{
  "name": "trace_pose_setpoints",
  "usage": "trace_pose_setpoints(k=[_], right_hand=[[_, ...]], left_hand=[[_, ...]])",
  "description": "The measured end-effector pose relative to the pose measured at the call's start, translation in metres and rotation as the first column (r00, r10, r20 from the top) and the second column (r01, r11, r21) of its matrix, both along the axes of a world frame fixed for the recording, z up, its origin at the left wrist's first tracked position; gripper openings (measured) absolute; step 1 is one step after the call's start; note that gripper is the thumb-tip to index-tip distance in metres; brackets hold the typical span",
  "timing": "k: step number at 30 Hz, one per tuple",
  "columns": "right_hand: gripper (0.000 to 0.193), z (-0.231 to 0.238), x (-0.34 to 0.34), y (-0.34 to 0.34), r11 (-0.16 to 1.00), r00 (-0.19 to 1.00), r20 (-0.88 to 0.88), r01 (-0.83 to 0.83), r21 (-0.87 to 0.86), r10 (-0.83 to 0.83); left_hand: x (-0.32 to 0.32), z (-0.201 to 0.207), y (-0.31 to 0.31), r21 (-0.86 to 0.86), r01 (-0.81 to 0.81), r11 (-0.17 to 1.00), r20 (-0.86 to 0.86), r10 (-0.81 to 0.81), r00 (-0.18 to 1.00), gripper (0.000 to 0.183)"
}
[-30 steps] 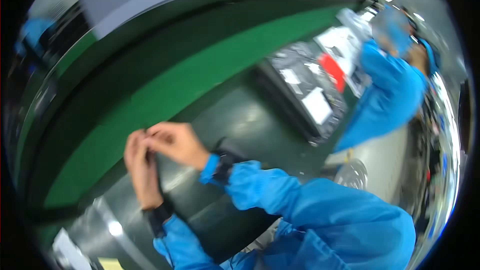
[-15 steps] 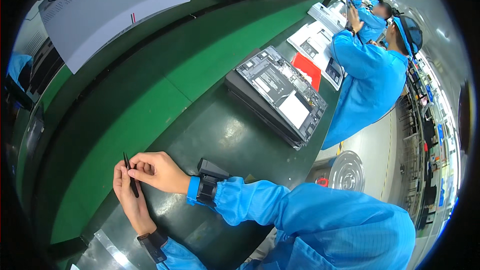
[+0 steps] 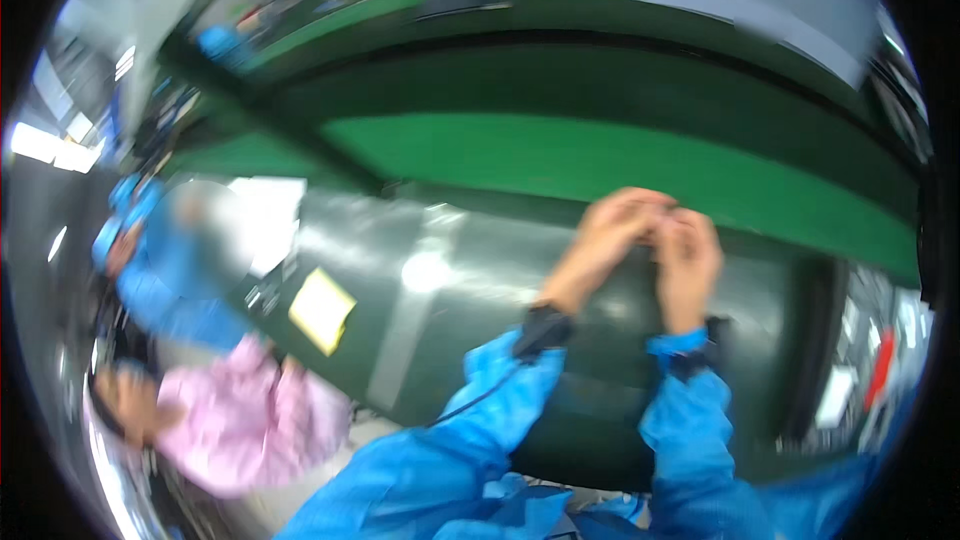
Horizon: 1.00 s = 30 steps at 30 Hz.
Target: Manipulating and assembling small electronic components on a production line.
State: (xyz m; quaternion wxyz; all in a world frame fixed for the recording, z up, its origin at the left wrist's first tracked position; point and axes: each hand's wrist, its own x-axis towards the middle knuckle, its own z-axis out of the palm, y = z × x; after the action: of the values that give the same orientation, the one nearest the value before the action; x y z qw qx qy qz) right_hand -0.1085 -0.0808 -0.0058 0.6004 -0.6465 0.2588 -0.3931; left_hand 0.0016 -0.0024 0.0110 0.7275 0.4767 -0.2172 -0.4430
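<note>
Good handling here probably called for a light pinch and steady wrists. A yellow pad (image 3: pixel 320 313) lay well left of the hands. The left hand (image 3: pixel 606 231), fingers curled, came together with the curled right hand (image 3: pixel 690 262); a dark thing (image 3: pixel 670 207) showed between their fingertips. Blur hid which gripped it.

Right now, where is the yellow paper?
In the head view, the yellow paper lies on the dark green table toward the left, just left of the pale strip and well away from the left hand.

Dark item (image 3: pixel 670 207), blurred, mostly behind fingers (image 3: pixel 637 199)
</note>
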Motion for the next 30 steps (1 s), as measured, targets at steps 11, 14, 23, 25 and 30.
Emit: trace_pose_setpoints(k=[11, 14, 23, 25, 30], right_hand=[[0.018, -0.012, -0.015, -0.027, 0.989, 0.990, 0.008, 0.143, 0.037, -0.143], [0.019, -0.012, -0.020, -0.037, 0.992, 0.991, -0.025, 0.128, 0.005, -0.128], [0.024, -0.014, -0.024, -0.041, 0.982, 0.982, -0.026, 0.188, 0.008, -0.188], [0.025, -0.006, -0.023, -0.036, 0.982, 0.984, 0.010, 0.178, -0.064, -0.178], [0.026, -0.003, -0.026, -0.036, 0.962, 0.979, -0.055, 0.180, -0.203, -0.195]], left_hand=[[-0.009, -0.016, -0.018, -0.143, 0.009, 0.990, 0.094, 0.005, 0.996, 0.020], [-0.011, -0.016, -0.025, -0.141, 0.018, 0.990, 0.077, -0.007, 0.997, 0.016], [-0.011, -0.024, -0.031, -0.173, 0.044, 0.984, 0.151, -0.017, 0.988, 0.013], [-0.012, -0.021, -0.029, -0.152, 0.051, 0.987, 0.142, -0.029, 0.989, 0.015], [-0.012, -0.024, -0.031, -0.153, 0.070, 0.986, 0.138, -0.049, 0.989, 0.019]])
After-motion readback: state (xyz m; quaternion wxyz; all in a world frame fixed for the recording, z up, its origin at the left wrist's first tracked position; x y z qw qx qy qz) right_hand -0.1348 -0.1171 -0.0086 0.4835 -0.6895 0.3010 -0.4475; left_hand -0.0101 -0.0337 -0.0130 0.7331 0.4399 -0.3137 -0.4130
